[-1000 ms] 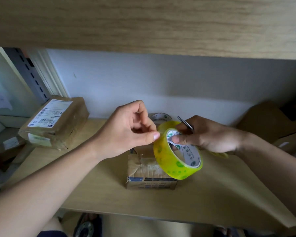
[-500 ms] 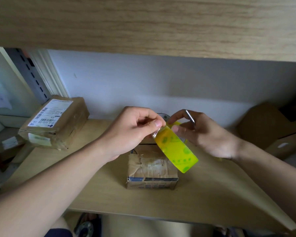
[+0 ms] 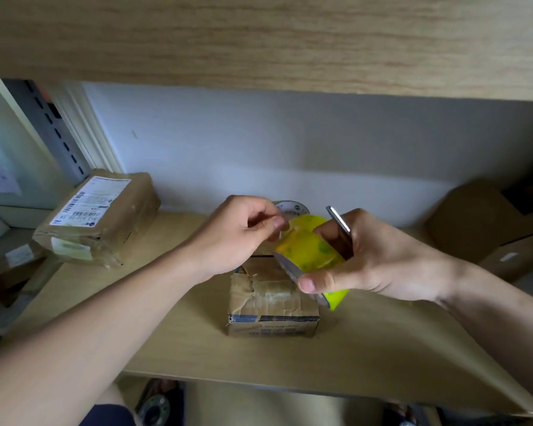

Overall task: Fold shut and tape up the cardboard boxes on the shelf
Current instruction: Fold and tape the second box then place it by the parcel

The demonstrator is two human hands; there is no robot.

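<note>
Right hand: your right hand (image 3: pixel 379 265) is closed around the yellow-green roll of clear packing tape (image 3: pixel 308 252), thumb pressed on its near rim and fingers wrapped over the far side; a thin silver metal tool (image 3: pixel 339 219) sticks up between those fingers.
Left hand: your left hand (image 3: pixel 237 238) is curled nearly shut, thumb and forefinger pinched together at the upper edge of the roll; whether they have the loose tape end you cannot tell.
Tape roll: tilted, held in the air just above the box's rear right corner.
Small box: the small crumpled brown cardboard box with a blue printed strip (image 3: pixel 273 305) sits mid-shelf below both hands, its top flaps folded down with old wrinkled tape across them.
Shelf: the pale wooden shelf board (image 3: pixel 366 364) carries it.
Left parcel: a brown taped parcel with a white barcode label (image 3: pixel 96 216) lies at the shelf's left rear.
Behind hands: a second tape roll with a white core (image 3: pixel 293 207) shows partly at the wall.
Right rear: blurred brown cardboard boxes (image 3: pixel 486 229).
</note>
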